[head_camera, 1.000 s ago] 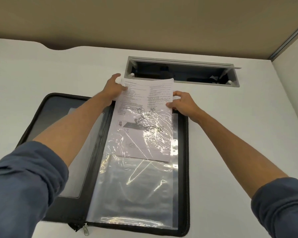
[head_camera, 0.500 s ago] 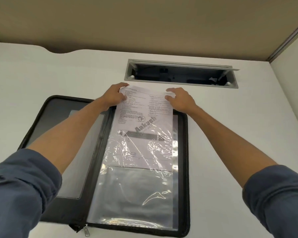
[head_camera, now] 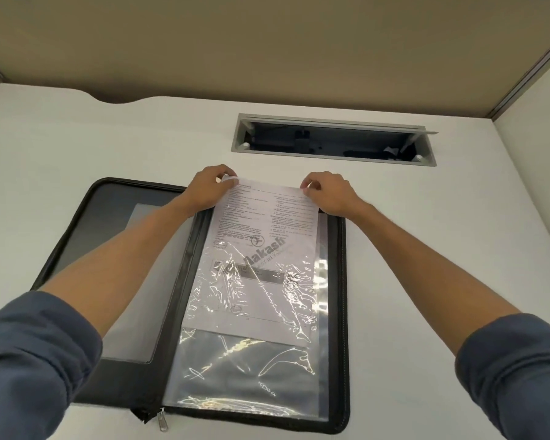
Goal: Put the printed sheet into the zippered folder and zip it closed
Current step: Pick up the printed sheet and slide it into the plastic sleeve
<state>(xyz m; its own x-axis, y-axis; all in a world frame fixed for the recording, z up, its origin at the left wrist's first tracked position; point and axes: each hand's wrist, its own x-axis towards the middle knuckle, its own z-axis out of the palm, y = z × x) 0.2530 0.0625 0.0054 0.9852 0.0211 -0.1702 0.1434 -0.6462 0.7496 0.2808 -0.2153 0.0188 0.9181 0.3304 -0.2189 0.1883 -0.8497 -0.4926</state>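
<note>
We see a white table (head_camera: pixel 77 147) filling most of the view, with a beige partition along its far edge. A grey recessed cable tray (head_camera: pixel 334 139) is set into the table near the far edge, right of centre, its flap open on dark contents we cannot make out. The zippered folder (head_camera: pixel 108 223), black, lies open flat toward the near edge of the table, with its left half bearing a pale rectangular pocket and its right half covered by a clear plastic sleeve (head_camera: pixel 245 373) that glints with crinkled reflections. The printed sheet (head_camera: pixel 261 236) sits partly inside that sleeve: its lower part lies under the plastic, its bottom edge a little past halfway down the right half, while its top part sticks out past the folder's far edge. It carries two columns of small text, a grey diagonal watermark and a dark band across the middle. Our two forearms reach forward from rolled blue sleeves (head_camera: pixel 29 369). The left hand (head_camera: pixel 208 188) pinches the sheet's top left corner in a narrow grip, and the right hand (head_camera: pixel 329 193) pinches the top right corner likewise. The zipper pull (head_camera: pixel 162 422) hangs at the folder's near edge, at the spine, and the zip is undone.
</note>
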